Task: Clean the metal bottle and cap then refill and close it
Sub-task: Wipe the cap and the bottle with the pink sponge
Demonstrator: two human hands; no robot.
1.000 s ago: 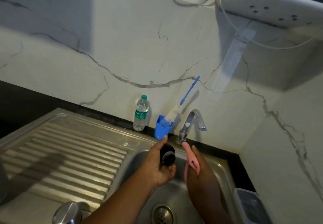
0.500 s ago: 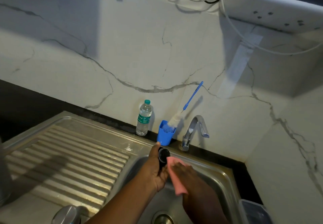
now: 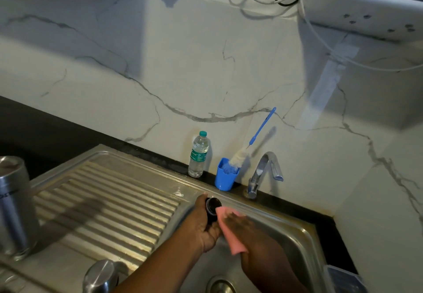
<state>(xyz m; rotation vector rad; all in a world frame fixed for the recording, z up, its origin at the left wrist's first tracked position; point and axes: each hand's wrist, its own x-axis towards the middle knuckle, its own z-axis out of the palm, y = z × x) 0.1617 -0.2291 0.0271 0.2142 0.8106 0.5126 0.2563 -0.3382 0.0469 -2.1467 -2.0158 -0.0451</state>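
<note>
Over sink (image 3: 286, 228), left hand (image 3: 201, 226) gripping cap (image 3: 212, 208), right hand (image 3: 242, 226) pressing pink cloth (image 3: 233, 244)

A stainless steel sink unit (image 3: 229, 197) is set into a dark countertop (image 3: 45, 130) below a marble-patterned wall. Its ribbed drainboard (image 3: 103, 210) is seen at 9 o'clock and its basin (image 3: 295, 242) at 5 o'clock. On the back ledge at 12 o'clock a plastic water bottle (image 3: 198, 154) is stood, a blue cup (image 3: 225, 175) holding a brush just beside it, then the tap (image 3: 263, 171). A metal container (image 3: 13, 205) is stood at the drainboard's 9 o'clock edge.
</note>
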